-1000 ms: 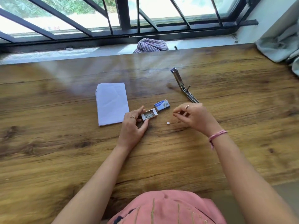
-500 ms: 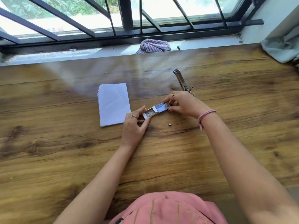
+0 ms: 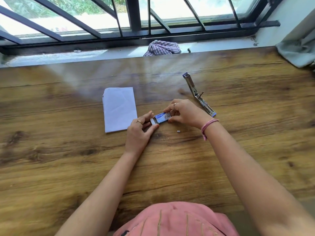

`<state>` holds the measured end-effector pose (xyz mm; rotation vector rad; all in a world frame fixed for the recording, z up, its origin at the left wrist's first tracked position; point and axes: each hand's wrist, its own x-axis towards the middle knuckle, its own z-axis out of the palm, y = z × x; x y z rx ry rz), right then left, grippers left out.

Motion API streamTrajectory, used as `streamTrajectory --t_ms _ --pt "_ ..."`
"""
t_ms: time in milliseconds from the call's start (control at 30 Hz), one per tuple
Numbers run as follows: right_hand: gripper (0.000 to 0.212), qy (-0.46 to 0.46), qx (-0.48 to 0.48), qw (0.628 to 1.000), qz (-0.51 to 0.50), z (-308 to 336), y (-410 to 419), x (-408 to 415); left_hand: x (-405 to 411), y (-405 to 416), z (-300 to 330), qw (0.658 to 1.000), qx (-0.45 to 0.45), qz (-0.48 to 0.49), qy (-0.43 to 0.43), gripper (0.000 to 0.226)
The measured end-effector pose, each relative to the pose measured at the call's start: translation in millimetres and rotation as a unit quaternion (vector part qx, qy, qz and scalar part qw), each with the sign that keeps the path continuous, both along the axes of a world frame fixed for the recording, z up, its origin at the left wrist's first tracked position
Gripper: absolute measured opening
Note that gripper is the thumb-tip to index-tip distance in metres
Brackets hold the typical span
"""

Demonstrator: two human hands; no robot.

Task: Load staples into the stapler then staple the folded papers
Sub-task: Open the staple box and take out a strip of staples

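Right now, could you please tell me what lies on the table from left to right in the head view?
Folded papers → left hand → staple box → right hand → open stapler.

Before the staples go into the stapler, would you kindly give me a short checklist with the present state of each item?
1. Stapler lying open on the table, ready for loading: ok.
2. Staples already in its channel: cannot tell.
3. Hands free to load: not ok; left hand pinches the staple box tray and right hand holds the blue sleeve over it.
4. Staple piece loose on the table near the right wrist: ok.
5. Folded papers flat, left of the box: ok.
6. Stapler within reach, just beyond the right hand: ok.
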<state>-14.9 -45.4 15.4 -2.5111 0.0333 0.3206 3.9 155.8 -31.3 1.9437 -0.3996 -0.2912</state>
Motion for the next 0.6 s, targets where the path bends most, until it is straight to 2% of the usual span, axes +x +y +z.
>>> streamTrajectory --t_ms 167,600 --pt "0.035 -0.014 0.016 1.0 -0.003 0.1 5.0 -3.0 0.6 -1.6 -0.1 1.0 -0.007 0.017 0.024 0.053" --pt "0.034 -0.008 0.004 1.0 -0.009 6.9 -1.2 -7.0 -0.2 -1.0 2.1 1.0 0.005 0.016 0.005 0.05"
